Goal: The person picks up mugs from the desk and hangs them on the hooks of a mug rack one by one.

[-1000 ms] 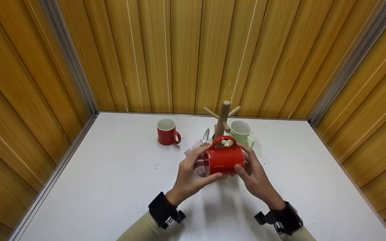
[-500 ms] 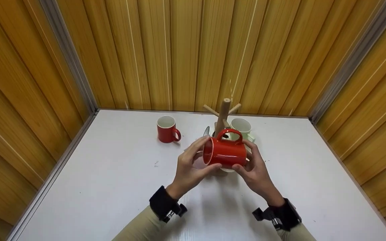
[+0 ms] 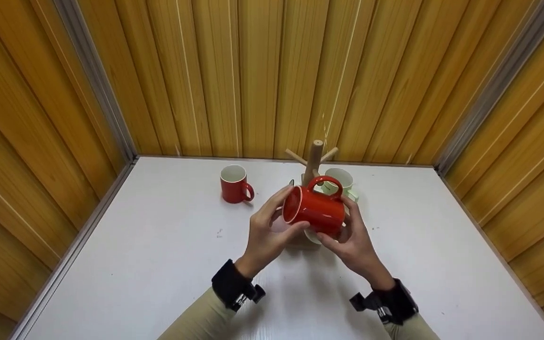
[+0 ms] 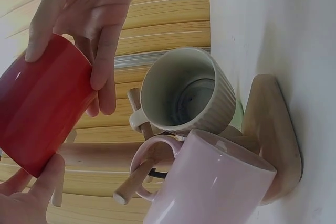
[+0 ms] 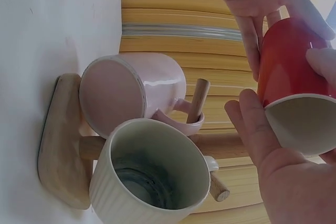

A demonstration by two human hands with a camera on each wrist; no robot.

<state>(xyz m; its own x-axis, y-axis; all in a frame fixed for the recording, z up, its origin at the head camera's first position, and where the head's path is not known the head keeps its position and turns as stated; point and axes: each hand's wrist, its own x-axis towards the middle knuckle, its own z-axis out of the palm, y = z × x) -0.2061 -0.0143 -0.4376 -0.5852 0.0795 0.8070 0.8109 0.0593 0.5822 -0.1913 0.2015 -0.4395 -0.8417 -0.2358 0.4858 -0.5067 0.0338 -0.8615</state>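
Both hands hold a glossy red mug [image 3: 319, 210] sideways above the table, its handle upward. My left hand [image 3: 265, 238] grips the base end, thumb in front and fingers behind. At the mouth end is my right hand [image 3: 359, 245], its thumb on the near side; the pale inside of the mug shows in the right wrist view. Just beyond and below stands a wooden mug tree [image 3: 314, 163]. A pink mug [image 4: 215, 182] and a ribbed cream mug [image 4: 181, 93] hang from its lower pegs. In the head view the hands and red mug mostly hide these two.
Another red mug [image 3: 234, 184] stands upright at the back left of the white table [image 3: 158, 264]. A light green mug [image 3: 340, 182] stands behind the tree, to the right. Wood-patterned walls [image 3: 258, 80] enclose the table at the back and sides.
The held red mug has tilted, with its base end turned toward me and slightly raised. Both hands have shifted a little away from me, the right one also leftward.
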